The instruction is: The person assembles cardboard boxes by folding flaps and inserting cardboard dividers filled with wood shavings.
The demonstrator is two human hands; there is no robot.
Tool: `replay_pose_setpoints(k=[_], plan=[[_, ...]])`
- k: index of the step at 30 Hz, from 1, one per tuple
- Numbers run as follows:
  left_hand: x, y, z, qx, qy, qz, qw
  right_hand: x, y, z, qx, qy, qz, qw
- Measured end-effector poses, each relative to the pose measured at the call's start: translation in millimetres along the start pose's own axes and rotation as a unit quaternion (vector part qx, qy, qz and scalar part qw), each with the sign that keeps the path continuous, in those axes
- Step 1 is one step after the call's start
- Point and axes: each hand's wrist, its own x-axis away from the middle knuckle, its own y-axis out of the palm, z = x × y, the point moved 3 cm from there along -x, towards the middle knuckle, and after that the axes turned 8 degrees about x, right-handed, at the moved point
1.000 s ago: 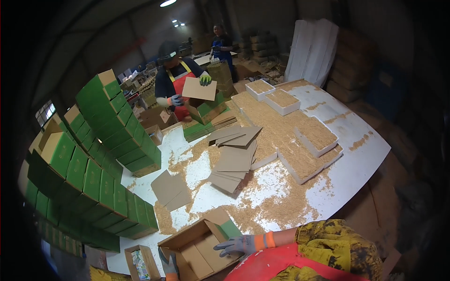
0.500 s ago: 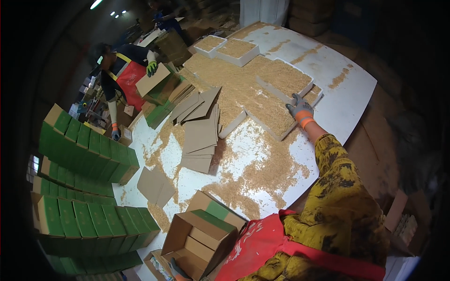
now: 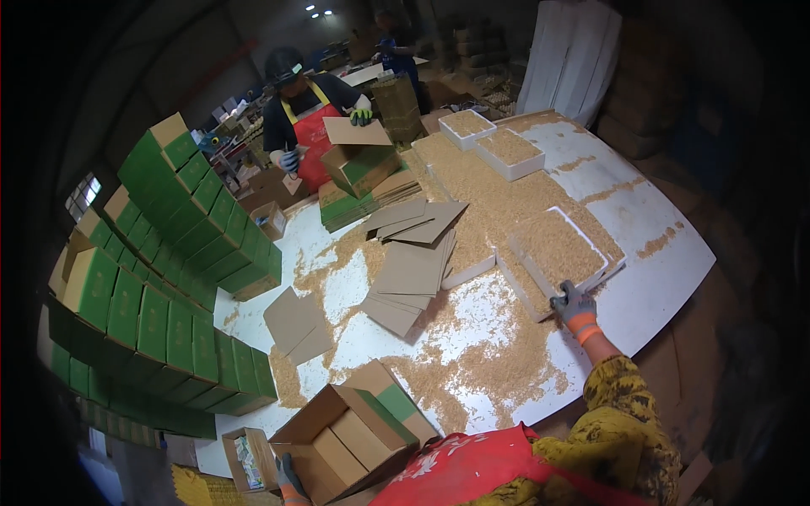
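My right hand [image 3: 575, 307], in a grey glove with an orange cuff, is stretched out across the white table [image 3: 666, 253]. It grips the near edge of a white tray [image 3: 525, 290] heaped with tan granules. My left hand [image 3: 290, 479], gloved the same way, holds the near wall of an open brown-and-green cardboard box [image 3: 342, 437] at the table's near edge. Only part of that hand shows. Loose granules are scattered over the table between the box and the tray.
Tall stacks of green-and-brown boxes [image 3: 169, 278] fill the left side. A pile of flat cardboard sheets [image 3: 413, 270] lies mid-table, and two more filled trays [image 3: 494, 139] sit farther back. A person in a red apron [image 3: 310, 126] folds a box [image 3: 361, 164] across the table.
My right hand left the open box, reached out to the right and took hold of the tray's edge. My left hand stayed at the box, and the view swung about.
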Motion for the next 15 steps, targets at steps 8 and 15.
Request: replay_pose_setpoints(k=[8, 15], plan=[[-3, 27, 8, 0.110, -0.111, 0.013, 0.988, 50, -1, 2, -0.048, -0.013, 0.043, 0.998], [3, 27, 10, 0.116, -0.164, -0.017, 0.979, -21, -41, 8, -0.037, -0.045, 0.184, 0.981]])
